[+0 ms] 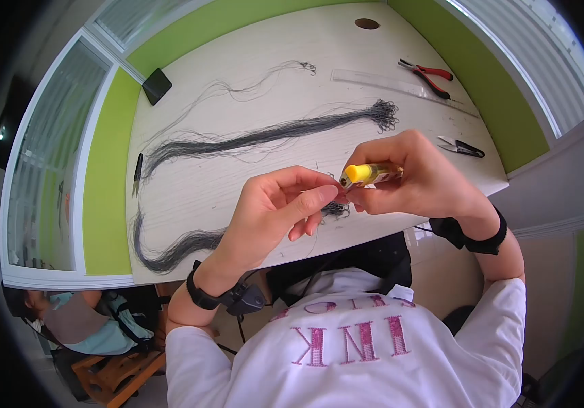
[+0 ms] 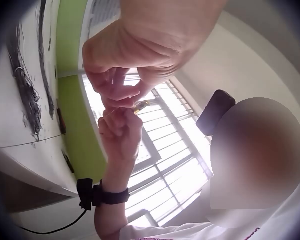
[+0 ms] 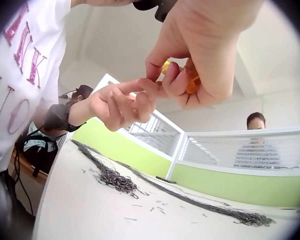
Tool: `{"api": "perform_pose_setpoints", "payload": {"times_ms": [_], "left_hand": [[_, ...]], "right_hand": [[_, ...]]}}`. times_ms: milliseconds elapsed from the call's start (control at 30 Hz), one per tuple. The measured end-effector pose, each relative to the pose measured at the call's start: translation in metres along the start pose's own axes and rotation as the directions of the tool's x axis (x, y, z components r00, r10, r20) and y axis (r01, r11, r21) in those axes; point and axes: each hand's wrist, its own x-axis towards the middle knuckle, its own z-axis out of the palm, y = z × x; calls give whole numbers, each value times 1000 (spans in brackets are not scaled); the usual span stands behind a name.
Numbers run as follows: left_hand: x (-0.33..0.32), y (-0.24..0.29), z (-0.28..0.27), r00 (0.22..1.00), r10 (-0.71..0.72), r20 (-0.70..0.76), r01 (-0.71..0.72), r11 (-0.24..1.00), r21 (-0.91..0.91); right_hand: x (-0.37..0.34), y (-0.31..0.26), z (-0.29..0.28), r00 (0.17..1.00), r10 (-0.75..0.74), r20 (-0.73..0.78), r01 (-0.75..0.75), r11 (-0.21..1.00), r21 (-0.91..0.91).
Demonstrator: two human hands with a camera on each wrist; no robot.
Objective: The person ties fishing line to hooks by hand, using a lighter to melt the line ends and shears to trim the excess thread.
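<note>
My right hand [image 1: 422,175] grips a yellow lighter [image 1: 375,174] with a clear, patterned body, its top turned toward the left hand. Thumb and forefinger of my left hand [image 1: 270,209] meet right at the lighter's tip and pinch a thin line, mostly hidden by the fingers; its end is too small to tell. Both hands are raised over the table's near edge. Below them lies a bundle of dark lines [image 1: 186,249] whose hook cluster [image 3: 121,183] shows in the right wrist view. Farther off stretches a second bundle [image 1: 258,139], ending in small hooks [image 1: 385,115].
On the white table [image 1: 237,47] lie a few loose hooked lines [image 1: 305,66], a clear ruler [image 1: 380,81], red-handled pliers [image 1: 435,72], snips [image 1: 462,146] and a black-handled tool [image 1: 137,170]. Green partitions [image 1: 108,156] border it. Another person [image 3: 257,142] is behind the glass.
</note>
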Motion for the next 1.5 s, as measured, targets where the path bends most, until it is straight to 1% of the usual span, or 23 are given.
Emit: {"api": "perform_pose_setpoints", "payload": {"times_ms": [67,133,167,233,300,333,500,567,600,667,767,833,900,933,967,1033,1067,1133,1167,1233,1267,1400,1500], "left_hand": [[0,-7,4,995,-45,88,49,998,-39],[-1,-13,6,994,-62,91,65,997,-28],[-1,-15,7,992,-85,92,87,996,-17],[-4,-19,7,993,-88,74,91,995,-36],[-7,-25,10,994,-96,54,99,993,-58],[-7,-28,11,997,-65,33,67,995,-68],[-5,-37,19,999,33,-36,-37,992,-123],[-7,-35,23,962,176,-210,-171,984,40],[-7,-35,22,959,185,-213,-178,983,49],[-8,-36,18,911,293,-290,-282,956,79],[-9,-40,11,898,324,-298,-311,946,92],[-11,-41,7,902,326,-282,-314,945,87],[-10,-41,4,907,324,-269,-314,946,81],[-10,-40,1,919,293,-264,-287,956,65],[-10,-40,-1,930,263,-259,-259,965,49],[-7,-41,-3,933,256,-251,-264,965,5],[-5,-42,-4,939,243,-242,-258,965,-33],[-3,-46,-5,939,260,-226,-277,960,-47],[-3,-47,-5,938,276,-209,-293,955,-53],[0,-50,-3,933,289,-215,-310,948,-73],[1,-51,-2,927,301,-223,-327,941,-92],[2,-52,-1,921,282,-268,-317,943,-97],[3,-55,0,902,301,-309,-349,931,-111]], "right_hand": [[-5,0,1,1000,7,-21,-9,998,-69],[-10,-4,1,999,33,-14,-36,964,-265],[-12,0,1,999,30,-15,-33,963,-268],[-14,13,4,993,-109,-37,102,981,-164],[-18,18,5,992,-118,-54,113,989,-90],[-20,21,6,989,-125,-73,124,992,-21],[-17,36,9,978,-166,-128,165,986,-15],[-11,35,10,972,-172,-159,172,985,-13],[-9,34,12,968,-166,-190,168,986,-7],[-4,31,18,960,-170,-221,173,985,-6],[4,31,27,959,-166,-230,182,982,49],[9,33,29,924,-298,-238,281,954,-102],[13,34,31,901,-352,-254,319,934,-164],[15,34,32,874,-408,-263,357,907,-222],[16,34,33,876,-406,-260,354,908,-225],[17,33,34,807,-520,-279,422,839,-344],[18,34,36,809,-520,-272,420,837,-350],[19,41,40,722,-599,-346,440,784,-438],[17,43,41,724,-597,-344,439,785,-438],[16,47,42,690,-630,-356,394,740,-545],[18,50,43,622,-699,-352,440,685,-582],[18,53,48,604,-696,-388,420,692,-588],[15,54,47,640,-652,-407,432,743,-511]]}}
